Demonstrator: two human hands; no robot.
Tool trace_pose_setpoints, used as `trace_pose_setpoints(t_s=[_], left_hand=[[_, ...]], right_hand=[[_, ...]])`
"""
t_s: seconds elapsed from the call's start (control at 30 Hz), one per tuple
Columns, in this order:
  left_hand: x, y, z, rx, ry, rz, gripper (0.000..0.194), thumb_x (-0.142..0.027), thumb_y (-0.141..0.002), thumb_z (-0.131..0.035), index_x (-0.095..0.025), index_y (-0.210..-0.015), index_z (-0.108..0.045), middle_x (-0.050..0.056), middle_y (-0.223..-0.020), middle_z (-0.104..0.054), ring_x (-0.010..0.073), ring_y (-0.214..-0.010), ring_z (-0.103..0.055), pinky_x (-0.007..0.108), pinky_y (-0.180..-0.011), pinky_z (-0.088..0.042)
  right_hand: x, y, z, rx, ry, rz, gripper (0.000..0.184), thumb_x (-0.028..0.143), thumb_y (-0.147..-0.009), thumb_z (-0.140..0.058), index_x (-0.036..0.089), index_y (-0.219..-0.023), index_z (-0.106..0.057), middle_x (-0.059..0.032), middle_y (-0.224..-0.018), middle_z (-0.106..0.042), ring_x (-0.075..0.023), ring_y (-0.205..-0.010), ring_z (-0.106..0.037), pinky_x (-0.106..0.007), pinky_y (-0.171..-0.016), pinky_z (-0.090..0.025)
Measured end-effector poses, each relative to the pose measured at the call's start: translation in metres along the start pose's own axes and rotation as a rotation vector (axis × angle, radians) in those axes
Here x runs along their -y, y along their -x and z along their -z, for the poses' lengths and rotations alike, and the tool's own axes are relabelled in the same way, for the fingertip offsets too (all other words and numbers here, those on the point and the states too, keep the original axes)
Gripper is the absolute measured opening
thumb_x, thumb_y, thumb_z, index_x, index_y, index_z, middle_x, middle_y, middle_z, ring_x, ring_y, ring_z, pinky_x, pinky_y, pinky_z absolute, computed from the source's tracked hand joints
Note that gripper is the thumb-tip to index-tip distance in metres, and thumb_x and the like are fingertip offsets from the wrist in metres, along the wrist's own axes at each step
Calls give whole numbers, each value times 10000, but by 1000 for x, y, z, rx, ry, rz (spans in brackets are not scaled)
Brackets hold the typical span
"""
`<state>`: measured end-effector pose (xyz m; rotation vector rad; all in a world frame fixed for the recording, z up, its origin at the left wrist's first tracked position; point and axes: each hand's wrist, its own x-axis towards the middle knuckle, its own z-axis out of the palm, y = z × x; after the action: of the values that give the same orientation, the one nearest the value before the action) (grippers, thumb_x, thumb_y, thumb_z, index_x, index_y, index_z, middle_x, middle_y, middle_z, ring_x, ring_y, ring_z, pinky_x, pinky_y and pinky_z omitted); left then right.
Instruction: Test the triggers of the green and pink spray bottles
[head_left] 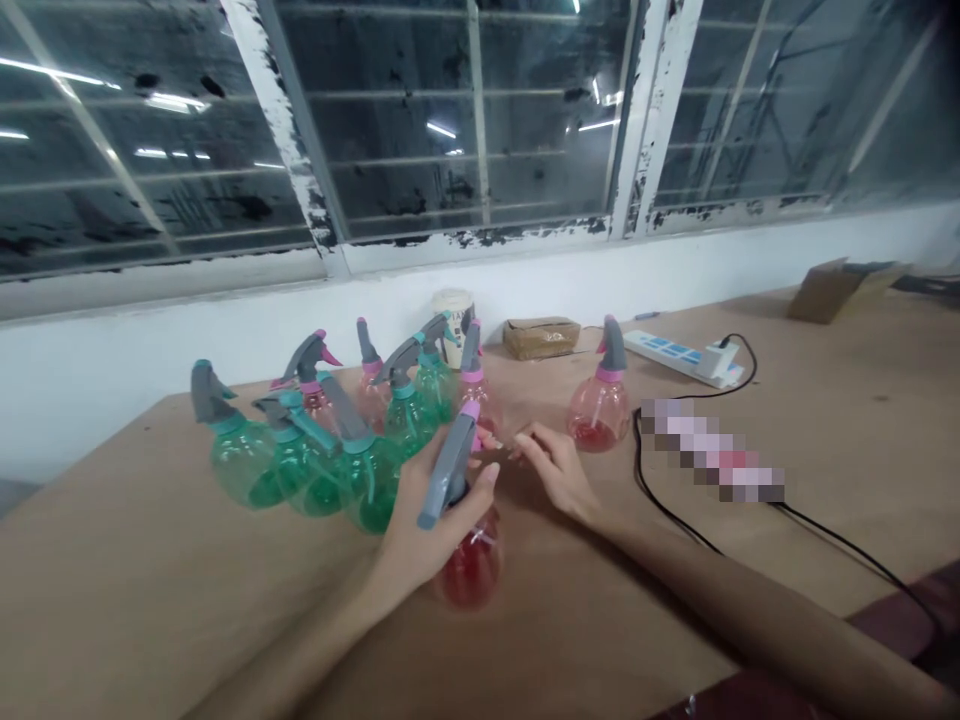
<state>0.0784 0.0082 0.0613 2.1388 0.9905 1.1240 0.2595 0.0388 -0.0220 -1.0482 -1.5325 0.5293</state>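
My left hand (431, 520) is wrapped round a pink spray bottle (471, 570) with a grey trigger head, held just above the brown table (187, 600). My right hand (551, 465) hovers beside the bottle's nozzle tip with fingers loosely curled and nothing visible in them. Just left of my hands stand several green spray bottles (300, 470) with grey heads. Behind them are other pink bottles (474, 385). One pink bottle (600, 405) stands alone to the right.
A white power strip (679, 358) with a black cable (675, 515) lies at the right. A small brown box (541, 337) and a paper cup (454, 310) sit against the white wall. A cardboard piece (840, 290) lies far right. Windows run above.
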Motion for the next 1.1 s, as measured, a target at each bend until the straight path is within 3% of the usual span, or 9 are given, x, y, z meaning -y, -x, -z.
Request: trace_pose_setpoints(t_s=[0.2, 0.43, 0.6, 0.77, 0.87, 1.1], left_hand=[[-2, -2, -2, 8, 20, -37, 183, -232, -785, -564, -197, -963, -547, 4, -820, -635, 114, -620, -590, 235, -593, -488], [-6, -2, -1, -15, -5, -63, 57, -208, -765, -573, -184, -787, -526, -40, -659, -532, 78, -508, -474, 209, -522, -436], [-7, -2, 4, 25, -32, -84, 121, -204, -802, -542, -184, -699, -484, -61, -587, -447, 72, -492, -415, 198, -503, -387], [-2, -5, 4, 40, 14, -55, 39, -239, -818, -538, -200, -824, -542, -62, -573, -464, 96, -510, -458, 213, -516, -401], [2, -5, 1, 0, 18, -60, 141, -253, -807, -556, -216, -943, -562, -51, -595, -514, 125, -556, -520, 235, -549, -433], [3, -1, -2, -2, 0, -71, 206, -236, -809, -552, -210, -1013, -564, 0, -760, -613, 139, -638, -575, 256, -605, -467]], right_hand=[[-13, -6, 1, 7, 121, -154, 459, 524, -889, -384, 170, -654, -560, -5, -625, -588, -143, -611, -542, -254, -589, -387], [-14, -7, 3, 84, 205, -173, 406, 537, -846, -463, 174, -725, -598, -10, -704, -647, -157, -666, -595, -268, -634, -430], [-20, -9, 4, 160, 332, -105, 305, 453, -863, -490, 187, -838, -638, -36, -847, -697, -183, -784, -643, -292, -711, -460], [-28, -10, 6, 153, 492, -74, 224, 338, -890, -464, 192, -911, -632, -58, -917, -684, -197, -860, -638, -327, -782, -470], [-31, -9, 6, 179, 520, -56, 191, 308, -872, -495, 194, -962, -620, -74, -987, -655, -203, -920, -618, -334, -813, -471], [-35, -4, 2, 326, 771, 115, 297, 290, -900, -442, 127, -1131, -534, -147, -1168, -567, -258, -1141, -491, -400, -947, -418]])
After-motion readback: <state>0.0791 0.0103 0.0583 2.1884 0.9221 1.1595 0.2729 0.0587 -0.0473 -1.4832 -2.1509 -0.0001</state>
